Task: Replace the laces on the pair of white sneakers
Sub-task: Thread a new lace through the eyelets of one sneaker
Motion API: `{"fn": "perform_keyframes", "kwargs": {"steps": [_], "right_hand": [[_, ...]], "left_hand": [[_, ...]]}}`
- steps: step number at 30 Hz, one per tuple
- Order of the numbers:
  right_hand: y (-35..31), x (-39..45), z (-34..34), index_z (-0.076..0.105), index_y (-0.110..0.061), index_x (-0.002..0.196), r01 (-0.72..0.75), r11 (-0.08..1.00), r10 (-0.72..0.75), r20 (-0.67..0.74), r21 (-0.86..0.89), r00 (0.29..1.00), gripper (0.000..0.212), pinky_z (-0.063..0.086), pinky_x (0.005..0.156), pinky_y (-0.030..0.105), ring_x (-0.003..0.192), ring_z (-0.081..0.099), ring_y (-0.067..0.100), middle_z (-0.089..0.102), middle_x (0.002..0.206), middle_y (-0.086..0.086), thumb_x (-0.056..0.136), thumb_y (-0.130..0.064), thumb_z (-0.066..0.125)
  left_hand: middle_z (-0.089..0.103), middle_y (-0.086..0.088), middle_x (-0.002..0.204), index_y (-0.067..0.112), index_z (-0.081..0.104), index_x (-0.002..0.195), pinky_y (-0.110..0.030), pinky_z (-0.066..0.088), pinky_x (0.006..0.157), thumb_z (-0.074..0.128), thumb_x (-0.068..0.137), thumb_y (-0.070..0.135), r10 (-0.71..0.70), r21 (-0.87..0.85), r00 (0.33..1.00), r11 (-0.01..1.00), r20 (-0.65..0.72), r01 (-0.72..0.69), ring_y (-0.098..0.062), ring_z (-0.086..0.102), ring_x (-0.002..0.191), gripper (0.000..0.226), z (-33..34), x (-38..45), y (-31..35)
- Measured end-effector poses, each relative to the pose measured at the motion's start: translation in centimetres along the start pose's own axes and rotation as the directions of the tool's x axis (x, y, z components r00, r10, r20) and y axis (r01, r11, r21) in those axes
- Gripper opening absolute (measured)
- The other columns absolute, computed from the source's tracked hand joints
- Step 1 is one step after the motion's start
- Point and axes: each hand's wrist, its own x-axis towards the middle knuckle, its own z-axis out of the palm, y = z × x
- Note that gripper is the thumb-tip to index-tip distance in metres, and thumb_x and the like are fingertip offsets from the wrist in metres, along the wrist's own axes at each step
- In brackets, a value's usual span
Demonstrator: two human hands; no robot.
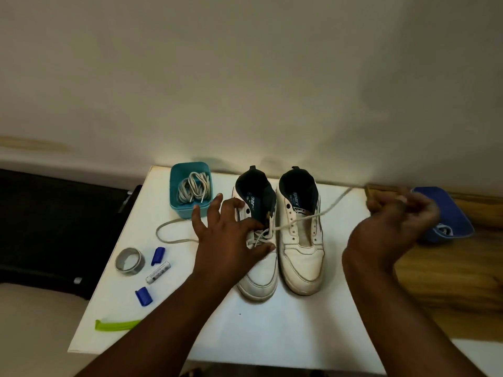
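Observation:
Two white sneakers stand side by side on the white table (272, 336), toes toward me. The left sneaker (258, 278) has a lace in its lower eyelets; the right sneaker (302, 257) has bare eyelets. My left hand (226, 240) rests spread on the left sneaker, holding it down. My right hand (394, 227) pinches one end of the lace (307, 216), which runs taut across the right sneaker to the left one. The lace's other end (168, 232) loops loose on the table at the left.
A teal box (174, 191) with coiled laces (194, 190) stands at the back left. A tape roll (129, 261), two blue caps (158, 255) (143, 295), a battery (158, 272) and a green strip (117, 325) lie left. A blue object (446, 213) sits on the wooden surface (449, 289) at the right.

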Motion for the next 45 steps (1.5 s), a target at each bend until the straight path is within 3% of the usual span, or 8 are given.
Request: {"fn": "perform_keyframes", "kwargs": {"steps": [3,7,15,23,32,37,41,45], "right_hand": [[1.9,-2.1,-0.3,0.053,-0.018,0.133,0.252,0.91,-0.089,0.44,-0.328,0.893,0.033,0.054,0.083,0.023,0.099,0.062,0.007,0.051,0.133,0.0,0.1,-0.013,0.056],[4.9,-5.5,-0.8,0.066,-0.026,0.127,0.615,0.619,0.203,0.856,-0.488,0.475,0.033,0.048,0.09,0.024,0.118,0.058,0.017,0.041,0.147,-0.006,0.095,-0.021,0.064],[4.3,-4.2,-0.9,0.076,-0.023,0.101,0.8,0.307,0.188,0.857,-0.515,0.48,0.013,0.053,0.088,0.038,0.126,0.048,0.032,0.046,0.151,0.007,0.097,-0.022,0.063],[3.5,0.1,-2.0,0.056,-0.011,0.107,0.491,0.405,-0.125,0.485,-0.771,0.865,0.011,0.049,0.088,0.05,0.11,0.051,0.04,0.046,0.127,0.02,0.104,-0.019,0.05],[3.9,-3.0,-0.7,0.06,-0.024,0.126,0.523,0.63,-0.048,0.643,-0.575,0.764,0.029,0.046,0.104,0.054,0.136,0.037,0.028,0.033,0.152,0.005,0.1,-0.013,0.056],[3.9,-5.1,-0.3,0.065,-0.029,0.125,0.62,0.675,-0.018,0.831,-0.4,0.556,0.03,0.043,0.11,0.043,0.142,0.034,0.024,0.038,0.153,0.0,0.097,-0.018,0.064],[4.1,-5.5,-0.5,0.063,-0.031,0.125,0.594,0.702,0.018,0.843,-0.393,0.537,0.033,0.047,0.105,0.042,0.143,0.035,0.019,0.037,0.152,-0.004,0.094,-0.025,0.069],[3.7,-5.3,-0.3,0.063,-0.028,0.116,0.554,0.747,0.016,0.842,-0.369,0.539,0.028,0.052,0.099,0.036,0.13,0.047,0.011,0.04,0.139,-0.008,0.091,-0.019,0.071]], "left_hand": [[0.039,0.009,0.148,0.05,0.069,0.112,-0.064,-0.002,0.121,0.052,0.073,0.089,-0.002,0.008,1.0,1.0,-0.009,0.002,-0.027,0.011,0.154,0.057,0.0,0.1,0.1],[0.045,0.007,0.145,0.048,0.07,0.104,-0.065,0.001,0.12,0.05,0.07,0.09,0.013,0.029,0.999,1.0,-0.039,-0.012,-0.027,0.018,0.152,0.058,0.0,0.1,0.1],[0.041,0.011,0.147,0.05,0.067,0.109,-0.063,-0.001,0.121,0.054,0.068,0.091,0.041,0.025,0.999,0.999,-0.011,-0.041,-0.022,0.016,0.153,0.06,-0.1,0.0,-0.9],[0.038,0.012,0.15,0.05,0.066,0.111,-0.064,-0.003,0.121,0.059,0.069,0.088,0.022,0.02,1.0,1.0,0.021,-0.023,-0.023,0.014,0.154,0.057,-0.4,-0.1,-0.8],[0.02,0.005,0.163,0.037,0.009,0.158,-0.043,0.051,0.103,0.091,0.068,0.049,-0.145,-0.474,0.979,0.859,0.142,0.196,-0.017,0.059,0.121,0.122,-0.9,0.0,-1.8],[0.059,-0.001,0.141,0.022,0.032,0.15,-0.029,0.044,0.093,0.075,0.09,0.04,-0.25,-0.376,0.908,0.849,0.335,0.373,-0.023,0.061,0.12,0.075,-1.4,-0.2,-1.6],[0.07,-0.003,0.119,0.016,0.056,0.127,-0.033,0.052,0.088,0.064,0.096,0.03,-0.276,-0.064,0.792,0.928,0.544,0.368,-0.022,0.063,0.109,0.034,-3.4,-0.6,-1.4],[0.078,-0.003,0.097,0.012,0.073,0.105,-0.026,0.049,0.07,0.06,0.098,0.027,-0.218,-0.251,0.693,0.824,0.687,0.508,-0.014,0.066,0.084,0.021,-5.4,-1.0,-0.9]]}}
